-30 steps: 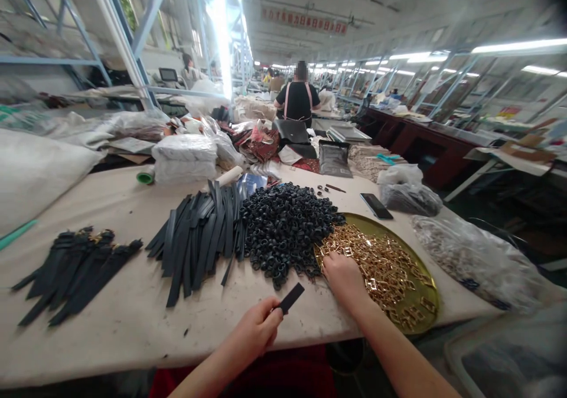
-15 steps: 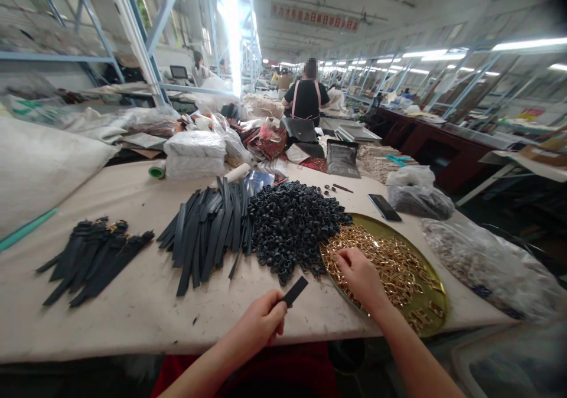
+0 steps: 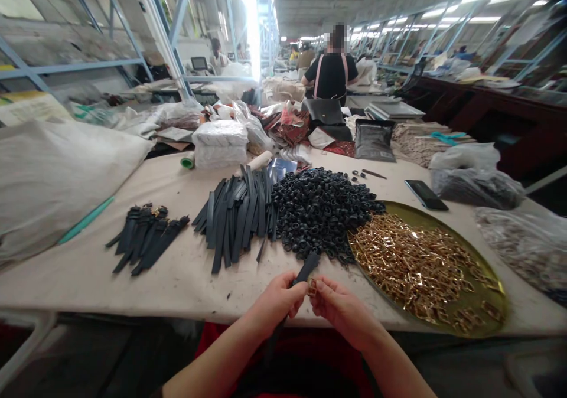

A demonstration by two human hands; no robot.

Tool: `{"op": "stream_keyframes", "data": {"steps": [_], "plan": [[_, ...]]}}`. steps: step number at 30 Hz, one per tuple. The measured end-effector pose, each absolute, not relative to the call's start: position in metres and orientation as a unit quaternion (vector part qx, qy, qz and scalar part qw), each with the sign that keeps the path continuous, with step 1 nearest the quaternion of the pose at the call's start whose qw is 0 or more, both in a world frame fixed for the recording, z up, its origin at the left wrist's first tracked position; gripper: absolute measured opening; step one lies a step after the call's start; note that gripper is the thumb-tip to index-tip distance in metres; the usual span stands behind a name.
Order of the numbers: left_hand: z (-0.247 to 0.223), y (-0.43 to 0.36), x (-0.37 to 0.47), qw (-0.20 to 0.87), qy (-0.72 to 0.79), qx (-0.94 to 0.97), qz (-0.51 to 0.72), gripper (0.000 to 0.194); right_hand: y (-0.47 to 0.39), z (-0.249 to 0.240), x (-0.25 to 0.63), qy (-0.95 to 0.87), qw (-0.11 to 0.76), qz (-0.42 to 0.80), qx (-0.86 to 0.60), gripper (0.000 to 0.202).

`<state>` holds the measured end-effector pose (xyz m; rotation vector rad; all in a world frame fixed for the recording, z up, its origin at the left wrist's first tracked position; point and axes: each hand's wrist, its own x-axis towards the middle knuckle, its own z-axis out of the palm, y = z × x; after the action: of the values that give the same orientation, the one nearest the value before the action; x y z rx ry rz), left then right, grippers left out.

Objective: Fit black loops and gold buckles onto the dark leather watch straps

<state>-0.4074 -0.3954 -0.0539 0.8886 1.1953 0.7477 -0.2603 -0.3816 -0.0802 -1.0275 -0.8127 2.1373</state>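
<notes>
A black strap (image 3: 309,264) is pinched in my left hand (image 3: 280,296), one end pointing up and away over the table, the other hanging below the fist. Close beside it, my right hand (image 3: 333,304) grips a small gold buckle (image 3: 312,287) between thumb and fingers. The buckle is at the strap; whether they touch I cannot tell. To the right lies a round gold tray (image 3: 476,326) with a heap of gold buckles (image 3: 411,262). Straight ahead is a pile of small black loops (image 3: 321,209). Loose black straps (image 3: 239,215) lie left of it.
Straps with buckles on them (image 3: 148,235) lie in a bunch at the left. A phone (image 3: 426,195) rests behind the tray. Plastic bags (image 3: 522,244) sit at the right, wrapped white packs (image 3: 220,144) at the back. A person in black (image 3: 332,76) is farther off.
My right hand has left the tray and come to my left hand with a gold buckle in its fingers. The view has turned, so the table's contents appear shifted.
</notes>
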Motion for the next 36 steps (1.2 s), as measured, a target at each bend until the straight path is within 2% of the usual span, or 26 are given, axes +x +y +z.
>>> {"op": "stream_keyframes", "data": {"steps": [3, 8, 14, 17, 22, 26, 30, 36], "plan": [[-0.054, -0.398, -0.409, 0.702, 0.494, 0.383, 0.341, 0.02, -0.385, -0.083, -0.262, -0.249, 0.325, 0.835, -0.368, 0.026], [-0.057, -0.398, -0.409, 0.652, 0.543, 0.424, 0.317, 0.021, -0.391, -0.082, -0.264, -0.245, 0.342, 0.84, -0.343, 0.021], [-0.059, -0.4, -0.404, 0.665, 0.532, 0.378, 0.364, 0.016, -0.398, -0.082, -0.271, -0.248, 0.377, 0.827, -0.335, 0.021], [-0.065, -0.401, -0.401, 0.629, 0.562, 0.389, 0.371, 0.019, -0.398, -0.089, -0.278, -0.227, 0.42, 0.794, -0.376, 0.021], [-0.074, -0.403, -0.405, 0.566, 0.59, 0.462, 0.343, 0.017, -0.398, -0.098, -0.277, -0.146, 0.416, 0.809, -0.389, 0.022], [-0.068, -0.41, -0.418, 0.476, 0.597, 0.577, 0.291, 0.025, -0.395, -0.099, -0.269, -0.123, 0.44, 0.781, -0.426, 0.024], [-0.061, -0.416, -0.427, 0.43, 0.615, 0.628, 0.206, 0.026, -0.393, -0.102, -0.264, -0.197, 0.448, 0.741, -0.46, 0.024], [-0.064, -0.419, -0.429, 0.455, 0.6, 0.636, 0.169, 0.026, -0.396, -0.106, -0.262, -0.328, 0.442, 0.692, -0.467, 0.025]]}}
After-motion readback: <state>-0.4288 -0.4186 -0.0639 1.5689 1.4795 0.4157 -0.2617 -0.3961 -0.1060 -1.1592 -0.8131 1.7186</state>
